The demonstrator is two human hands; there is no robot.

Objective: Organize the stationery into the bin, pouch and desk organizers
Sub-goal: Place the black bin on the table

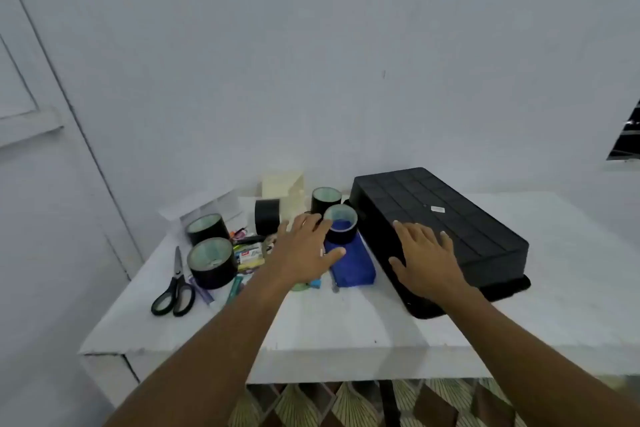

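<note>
A black bin [460, 215] lies upside down on the white table [346, 326], at the right. My right hand [424, 258] rests flat on its near left edge, fingers spread. My left hand [304, 250] hovers open over the stationery heap, its thumb over a blue pouch [353, 269]. A black tape roll [341, 222] stands on the pouch's far end, right beside my left fingertips. Several more black tape rolls [212, 263] stand to the left. Black scissors [175, 288] lie at the left edge of the heap.
Cream desk organizers [284, 189] and white papers [204, 206] stand at the back by the wall. Small packets, pens and markers [249, 253] lie between the rolls. The table's front edge is near my forearms, patterned floor below it.
</note>
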